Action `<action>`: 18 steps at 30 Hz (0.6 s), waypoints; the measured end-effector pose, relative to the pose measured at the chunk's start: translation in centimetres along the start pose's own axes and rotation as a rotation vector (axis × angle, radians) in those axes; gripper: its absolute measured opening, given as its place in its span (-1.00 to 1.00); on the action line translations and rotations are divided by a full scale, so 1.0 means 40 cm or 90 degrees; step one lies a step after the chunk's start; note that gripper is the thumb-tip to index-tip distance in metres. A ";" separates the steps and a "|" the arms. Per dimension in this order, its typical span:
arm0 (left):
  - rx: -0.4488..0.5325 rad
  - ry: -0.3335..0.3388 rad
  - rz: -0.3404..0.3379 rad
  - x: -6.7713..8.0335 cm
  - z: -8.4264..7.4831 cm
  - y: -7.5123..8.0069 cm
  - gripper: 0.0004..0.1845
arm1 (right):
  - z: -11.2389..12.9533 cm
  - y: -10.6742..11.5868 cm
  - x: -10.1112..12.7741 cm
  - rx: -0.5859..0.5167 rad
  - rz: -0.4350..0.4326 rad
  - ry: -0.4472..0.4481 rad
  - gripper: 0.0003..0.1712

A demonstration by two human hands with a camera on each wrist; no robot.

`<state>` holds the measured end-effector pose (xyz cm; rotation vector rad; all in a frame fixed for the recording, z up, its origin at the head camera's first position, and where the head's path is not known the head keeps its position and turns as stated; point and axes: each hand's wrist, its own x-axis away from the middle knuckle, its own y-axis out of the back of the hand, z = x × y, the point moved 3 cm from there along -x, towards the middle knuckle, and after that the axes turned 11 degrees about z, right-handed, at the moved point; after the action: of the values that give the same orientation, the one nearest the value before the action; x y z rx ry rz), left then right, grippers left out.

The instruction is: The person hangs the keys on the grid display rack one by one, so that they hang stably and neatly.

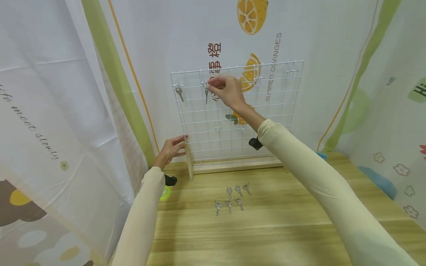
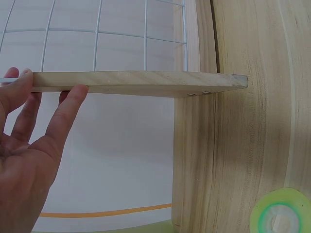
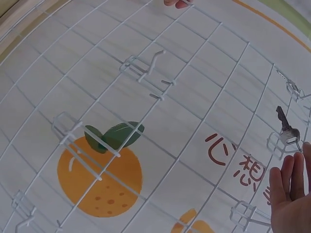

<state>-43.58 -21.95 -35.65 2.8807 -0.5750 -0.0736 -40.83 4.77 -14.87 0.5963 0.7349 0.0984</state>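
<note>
A white wire grid [image 1: 239, 67] stands upright in a wooden base [image 1: 233, 167] at the back of a wooden table [image 1: 266, 229]. My right hand [image 1: 227, 90] reaches to the top row, its straight fingertips [image 3: 291, 170] right beside a silver key [image 1: 206, 92] that hangs on a hook [image 3: 285, 127]. A second key [image 1: 179, 92] hangs further left. My left hand [image 1: 171, 149] rests with straight fingers on the wooden end piece [image 2: 146, 83] of the stand, the thumb [image 2: 73, 97] against its edge. Several loose keys [image 1: 229, 199] lie on the table before the stand.
Empty wire hooks [image 3: 146, 73] stick out across the grid [image 3: 194, 131]. A green tape ring [image 2: 279, 213] lies on the table by the left wrist [image 1: 164, 193]. Printed curtain walls [image 1: 50, 111] close in the left, back and right sides.
</note>
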 end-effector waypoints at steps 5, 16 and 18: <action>0.005 0.003 -0.001 -0.004 0.002 -0.001 -0.49 | -0.001 0.007 0.020 -0.002 0.011 0.006 -0.75; 0.007 0.004 0.005 -0.002 -0.001 -0.002 -0.48 | -0.007 0.017 0.084 -0.016 0.052 0.037 -0.72; 0.010 0.003 0.007 -0.002 -0.003 -0.003 -0.48 | -0.011 0.018 0.098 -0.020 0.060 0.041 -0.72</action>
<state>-43.59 -21.79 -35.58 2.8915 -0.5939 -0.0597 -38.13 6.70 -17.11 0.6000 0.7661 0.2161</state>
